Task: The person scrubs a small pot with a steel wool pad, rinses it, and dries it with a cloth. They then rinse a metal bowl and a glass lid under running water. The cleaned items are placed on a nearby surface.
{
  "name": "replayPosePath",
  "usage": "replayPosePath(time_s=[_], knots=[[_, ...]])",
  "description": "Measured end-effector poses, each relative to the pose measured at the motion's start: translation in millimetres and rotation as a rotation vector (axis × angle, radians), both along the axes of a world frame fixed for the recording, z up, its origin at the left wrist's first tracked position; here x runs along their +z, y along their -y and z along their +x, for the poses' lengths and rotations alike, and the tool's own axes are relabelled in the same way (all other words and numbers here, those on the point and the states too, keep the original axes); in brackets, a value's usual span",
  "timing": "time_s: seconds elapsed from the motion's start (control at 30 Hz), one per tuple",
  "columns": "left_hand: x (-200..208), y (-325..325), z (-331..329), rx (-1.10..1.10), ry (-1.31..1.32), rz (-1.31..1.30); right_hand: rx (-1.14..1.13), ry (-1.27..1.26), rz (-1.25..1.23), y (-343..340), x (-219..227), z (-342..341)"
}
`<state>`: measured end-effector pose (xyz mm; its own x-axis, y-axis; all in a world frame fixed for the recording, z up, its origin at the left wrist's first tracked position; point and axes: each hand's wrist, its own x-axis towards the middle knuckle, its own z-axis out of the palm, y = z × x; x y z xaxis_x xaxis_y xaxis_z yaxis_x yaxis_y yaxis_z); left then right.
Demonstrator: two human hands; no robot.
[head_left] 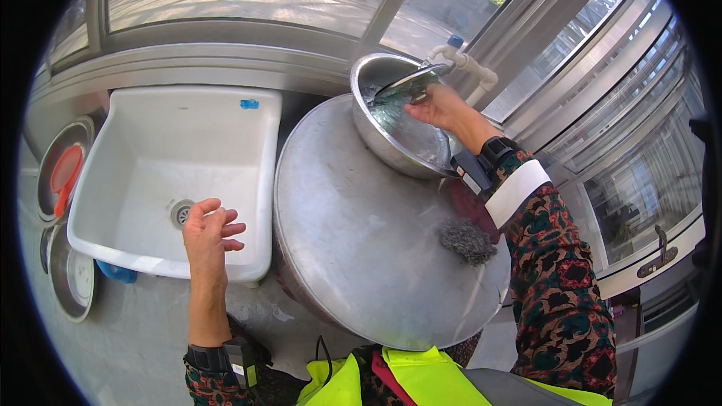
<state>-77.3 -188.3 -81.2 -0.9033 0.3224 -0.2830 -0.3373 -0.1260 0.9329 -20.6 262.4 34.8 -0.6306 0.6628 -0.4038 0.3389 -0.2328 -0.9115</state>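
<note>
My right hand [440, 109] grips the rim of a steel bowl [391, 139], tilted under a white tap [465, 60], with water inside it. The bowl rests on a large round metal lid [361, 240]. A grey steel-wool scourer [468, 240] lies on the lid near my right forearm. My left hand [210, 229] hovers with fingers loosely apart over the front right corner of a white square sink [150, 256], holding nothing.
Steel bowls [71, 278] and an orange-red ladle [64, 173] sit on the floor left of the sink. A blue object [116, 272] peeks from under the sink. Windows and metal frames [526, 53] run behind and to the right.
</note>
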Motion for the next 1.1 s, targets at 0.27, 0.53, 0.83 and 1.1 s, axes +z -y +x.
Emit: replayPosePath(time_s=[0.27, 0.53, 0.83, 1.1], knots=[[0, 1, -2, -0.007, -0.009, -0.014, -0.043, -0.018, 0.064, -8, -1, 1], [-3, 3, -12, -0.007, 0.003, -0.01, -0.19, -0.051, -0.009, -7, 9, 11], [-11, 0, -20, -0.022, -0.01, -0.032, -0.141, -0.065, 0.049, -26, 14, 32], [-2, -3, -12, -0.042, -0.026, -0.078, 0.136, 0.66, 0.534, -30, -3, 28]])
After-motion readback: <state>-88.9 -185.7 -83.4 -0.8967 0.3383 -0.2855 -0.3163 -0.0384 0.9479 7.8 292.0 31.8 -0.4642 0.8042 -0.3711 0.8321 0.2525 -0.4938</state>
